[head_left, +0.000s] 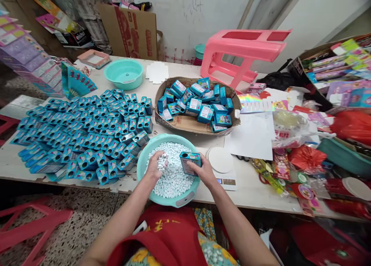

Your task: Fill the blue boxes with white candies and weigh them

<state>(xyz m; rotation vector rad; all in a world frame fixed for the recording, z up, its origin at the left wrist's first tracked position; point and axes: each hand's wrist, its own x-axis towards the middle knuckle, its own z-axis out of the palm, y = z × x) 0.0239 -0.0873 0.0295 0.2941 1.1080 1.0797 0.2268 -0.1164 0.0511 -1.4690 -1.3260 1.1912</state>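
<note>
In front of me stands a teal basin (142, 161) with many small white and pale-blue candies (175, 181) in it. My left hand (156, 165) is over its left side, fingers curled around a handful of these candies. Over the basin's right side, my right hand (204, 168) grips a small blue candy box (189, 161), its top with a dark round hole facing up. To the left, many similar boxes (95, 140) stand packed together, holes up. A cut-down cardboard box (182, 123) behind the basin holds a jumbled pile of blue boxes (199, 99).
A white scale (220, 161) sits right of the basin. Farther back are another teal basin (124, 74) and a pink stool (246, 49) lying on the table. Candy packets, bags and a red bag (352, 125) crowd the right side. Below left is a red stool (31, 227).
</note>
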